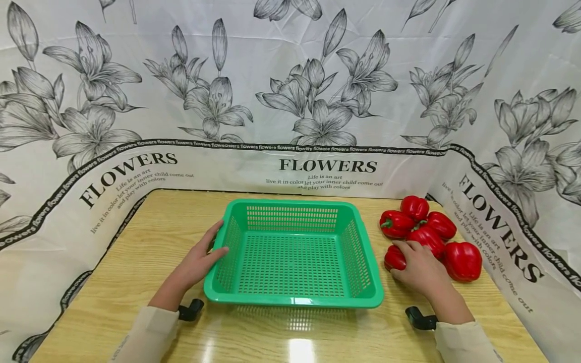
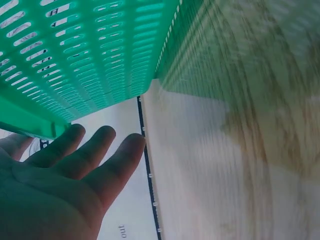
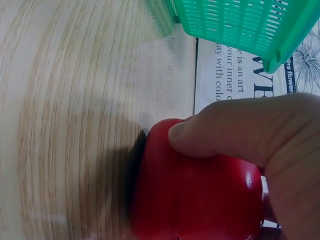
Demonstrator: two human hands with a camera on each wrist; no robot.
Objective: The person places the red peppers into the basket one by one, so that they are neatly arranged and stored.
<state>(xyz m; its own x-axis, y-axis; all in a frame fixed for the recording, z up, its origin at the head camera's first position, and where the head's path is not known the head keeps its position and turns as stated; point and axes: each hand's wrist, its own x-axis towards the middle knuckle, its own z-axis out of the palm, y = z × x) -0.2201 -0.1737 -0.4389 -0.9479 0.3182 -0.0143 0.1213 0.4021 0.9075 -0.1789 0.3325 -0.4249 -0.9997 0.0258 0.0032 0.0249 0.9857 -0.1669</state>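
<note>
A green plastic basket [image 1: 290, 301] with slotted walls stands upright on the table. At its left rim is my left hand [image 1: 199, 258], thumb lying over the edge and fingers outside. The left wrist view shows those fingers [image 2: 114, 170] stretched below the rim, beside the basket wall [image 2: 100, 65]. To the basket's right, my right hand [image 1: 419, 269] grips a red bell pepper [image 1: 394, 258]. From the right wrist, the thumb presses on this pepper [image 3: 200, 195], which sits at table level; my other fingers are mostly hidden. More red bell peppers [image 1: 463, 261] lie clustered around the hand.
A light wood-grain table [image 1: 113, 292] carries everything. White cloth printed with flowers and lettering [image 1: 327, 121] hangs behind and along both sides. A black strap piece [image 1: 419, 318] juts out by the right wrist, another [image 1: 190, 310] by the left.
</note>
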